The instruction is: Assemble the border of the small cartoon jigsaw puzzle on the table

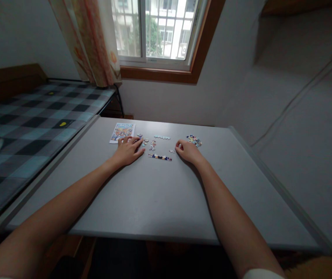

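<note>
In the head view, my left hand [128, 150] lies left of the frame's centre, open and palm down, its fingers spread toward a cluster of loose jigsaw pieces [145, 142]; I cannot tell whether the fingertips press on any. My right hand [187, 150], right of centre, has its fingers curled, thumb and forefinger close together. Just left of them a single jigsaw piece [172, 151] shows on the grey tabletop [154, 197]; I cannot tell whether I pinch its edge or anything else.

To handle that piece well, I judge a light pinch by its edges is best, turning it flat on the surface and keeping my wrist clear of the joined strips. My left hand would do well to stay light, so nothing skids.

The single piece, at mid-frame, seems to have its long axis across the picture, though its tabs are too small to read. Below and left of it, the bottom strip [160, 157] runs left to right, its right end slightly lower. Above, the top strip [162, 137] runs nearly level. The short side column [153, 145] stands up and down the frame, its upper end leaning right.
</note>
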The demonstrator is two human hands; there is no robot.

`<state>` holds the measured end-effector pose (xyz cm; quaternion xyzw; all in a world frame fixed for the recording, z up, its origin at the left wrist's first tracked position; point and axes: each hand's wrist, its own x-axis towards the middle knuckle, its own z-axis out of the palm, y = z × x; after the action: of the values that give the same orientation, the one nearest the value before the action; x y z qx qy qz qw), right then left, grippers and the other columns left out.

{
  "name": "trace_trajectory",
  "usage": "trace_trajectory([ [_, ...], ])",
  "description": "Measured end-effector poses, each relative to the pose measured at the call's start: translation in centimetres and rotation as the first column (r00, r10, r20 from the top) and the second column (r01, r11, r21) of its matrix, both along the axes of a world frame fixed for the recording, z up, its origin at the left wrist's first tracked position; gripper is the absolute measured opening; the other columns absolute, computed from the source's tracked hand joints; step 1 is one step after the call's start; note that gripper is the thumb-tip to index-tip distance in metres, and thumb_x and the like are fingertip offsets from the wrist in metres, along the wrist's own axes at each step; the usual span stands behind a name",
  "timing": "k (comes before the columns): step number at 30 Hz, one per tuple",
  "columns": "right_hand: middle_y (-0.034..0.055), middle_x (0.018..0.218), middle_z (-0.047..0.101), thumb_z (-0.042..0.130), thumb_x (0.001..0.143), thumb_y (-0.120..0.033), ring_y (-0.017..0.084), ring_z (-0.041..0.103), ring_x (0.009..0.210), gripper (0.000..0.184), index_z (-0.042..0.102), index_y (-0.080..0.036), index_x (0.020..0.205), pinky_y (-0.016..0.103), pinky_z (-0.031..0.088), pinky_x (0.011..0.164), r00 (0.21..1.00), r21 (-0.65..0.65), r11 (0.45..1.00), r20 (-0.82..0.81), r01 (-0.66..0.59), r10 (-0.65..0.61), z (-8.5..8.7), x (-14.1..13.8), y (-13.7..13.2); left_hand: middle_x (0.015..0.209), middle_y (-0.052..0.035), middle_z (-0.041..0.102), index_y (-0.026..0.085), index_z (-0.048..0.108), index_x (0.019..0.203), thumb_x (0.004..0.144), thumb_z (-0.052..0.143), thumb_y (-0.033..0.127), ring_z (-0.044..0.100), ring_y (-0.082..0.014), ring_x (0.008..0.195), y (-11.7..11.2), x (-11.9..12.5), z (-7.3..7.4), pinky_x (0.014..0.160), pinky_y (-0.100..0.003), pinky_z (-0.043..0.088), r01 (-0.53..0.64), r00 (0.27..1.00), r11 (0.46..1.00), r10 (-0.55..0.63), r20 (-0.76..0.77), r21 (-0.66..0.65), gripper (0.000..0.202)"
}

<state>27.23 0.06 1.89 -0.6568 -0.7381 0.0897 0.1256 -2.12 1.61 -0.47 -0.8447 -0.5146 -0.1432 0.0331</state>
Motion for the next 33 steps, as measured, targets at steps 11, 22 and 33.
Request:
trace_trajectory([
  [11,0.0038,0.081,0.07,0.054,0.087,-0.026,0.015,0.06,0.071,0.016,0.066,-0.019,0.095,0.023,0.037,0.065,1.0,0.008,1.0,0.005,-0.004,0.004,-0.08,0.07,0.04,0.133,-0.0119,0.058,0.023,0.056,0.132,0.094,0.037,0.053,0.041,-0.0347,0.127,-0.68,0.21,0.68,0.107,-0.052,0.016,0.035,0.999,0.996,-0.032,-0.038,0.086,0.052],
  [22,0.0041,0.081,0.07,0.054,0.087,-0.025,0.015,0.06,0.071,0.016,0.066,-0.02,0.095,0.024,0.037,0.066,1.0,0.005,1.0,0.005,-0.006,0.006,-0.06,-0.01,0.02,0.131,-0.0093,0.06,0.027,0.064,0.119,0.094,0.043,0.052,0.041,-0.0336,0.128,-0.7,0.26,0.63,0.107,-0.053,0.017,0.037,0.999,0.993,-0.037,-0.005,0.116,0.042],
  [33,0.0041,0.081,0.071,0.054,0.087,-0.025,0.016,0.06,0.071,0.015,0.066,-0.02,0.093,0.024,0.036,0.065,1.0,0.014,1.0,0.004,-0.003,0.003,0.14,-0.07,-0.07,0.146,-0.0066,0.049,0.03,0.053,0.136,0.095,0.037,0.056,0.034,-0.0342,0.137,0.06,-0.09,-0.08,0.107,-0.055,0.018,0.042,0.999,0.999,-0.042,-0.009,-0.002,0.051],
])
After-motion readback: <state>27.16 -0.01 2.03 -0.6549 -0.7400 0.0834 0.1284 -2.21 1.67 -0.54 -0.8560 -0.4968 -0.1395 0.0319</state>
